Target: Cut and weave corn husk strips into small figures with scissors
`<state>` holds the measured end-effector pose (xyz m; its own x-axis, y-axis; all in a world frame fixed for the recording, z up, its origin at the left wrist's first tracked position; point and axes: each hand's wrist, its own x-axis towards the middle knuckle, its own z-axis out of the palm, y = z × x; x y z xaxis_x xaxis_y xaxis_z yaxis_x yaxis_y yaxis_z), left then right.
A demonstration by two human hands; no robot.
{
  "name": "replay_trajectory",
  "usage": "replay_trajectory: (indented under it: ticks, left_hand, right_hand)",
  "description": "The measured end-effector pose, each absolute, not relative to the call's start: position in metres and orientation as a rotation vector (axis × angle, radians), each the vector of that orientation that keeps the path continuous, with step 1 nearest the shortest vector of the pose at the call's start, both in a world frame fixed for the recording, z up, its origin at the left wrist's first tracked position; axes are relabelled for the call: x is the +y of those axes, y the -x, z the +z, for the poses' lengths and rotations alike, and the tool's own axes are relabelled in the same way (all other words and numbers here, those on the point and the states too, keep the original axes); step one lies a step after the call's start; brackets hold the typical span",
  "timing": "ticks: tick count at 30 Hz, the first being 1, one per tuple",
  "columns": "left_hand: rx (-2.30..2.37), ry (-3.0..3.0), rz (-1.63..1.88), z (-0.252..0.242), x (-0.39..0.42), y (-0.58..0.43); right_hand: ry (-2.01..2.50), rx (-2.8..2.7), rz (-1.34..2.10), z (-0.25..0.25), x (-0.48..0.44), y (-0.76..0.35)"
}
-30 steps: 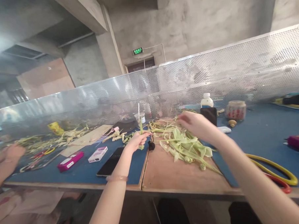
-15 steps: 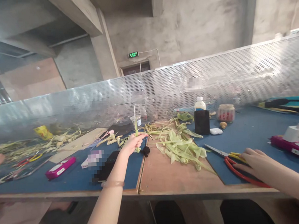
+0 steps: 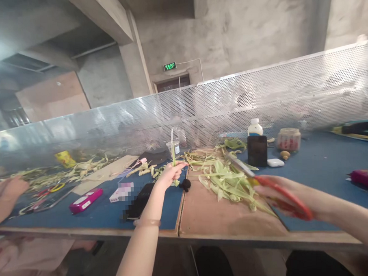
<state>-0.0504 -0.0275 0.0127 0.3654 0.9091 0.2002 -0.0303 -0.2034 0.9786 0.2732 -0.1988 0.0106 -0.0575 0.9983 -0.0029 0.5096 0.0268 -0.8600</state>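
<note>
Taking the leaf pile (image 3: 220, 179) as the middle of the clock, with twelve away from the person: the pile lies on the bare wooden part of the bench (image 3: 212, 220). At nine o'clock the left hand (image 3: 167, 175) has its grip closed on a thin green stalk (image 3: 174, 158), which stands up out of the fist. Just below those fingers hangs a black bundle (image 3: 186, 184) on a thin dark cord. At four o'clock the right hand (image 3: 291, 192) has its grip closed around the handles of the red and yellow scissors (image 3: 267, 182), the blades pointing toward ten, above the pile's right side; blur hides whether they are parted. Near two o'clock stand a black box (image 3: 257, 151) and a jar (image 3: 289, 140), a white case (image 3: 275, 163) beside the box. A cup (image 3: 176, 149) is at ten, and a co-worker's hands (image 3: 17, 187) are well off at nine.
</note>
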Motion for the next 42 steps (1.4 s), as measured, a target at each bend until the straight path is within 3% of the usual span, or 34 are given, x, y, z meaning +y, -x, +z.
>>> replay_trajectory:
  ticks: [5, 12, 42]
  left_hand:
    - [0.841, -1.500, 1.085, 0.013, -0.030, 0.052]
    - [0.854, -1.531, 1.080, 0.013, -0.028, 0.053]
    - [1.031, -1.800, 0.964, 0.016, -0.038, 0.048]
  right_hand:
    - [1.568, -2.199, 0.370, 0.019, -0.147, -0.219]
    - [1.543, -2.383, 0.142, 0.011, -0.082, -0.205]
    - [1.714, -2.063, -0.059, -0.016, -0.090, -0.171]
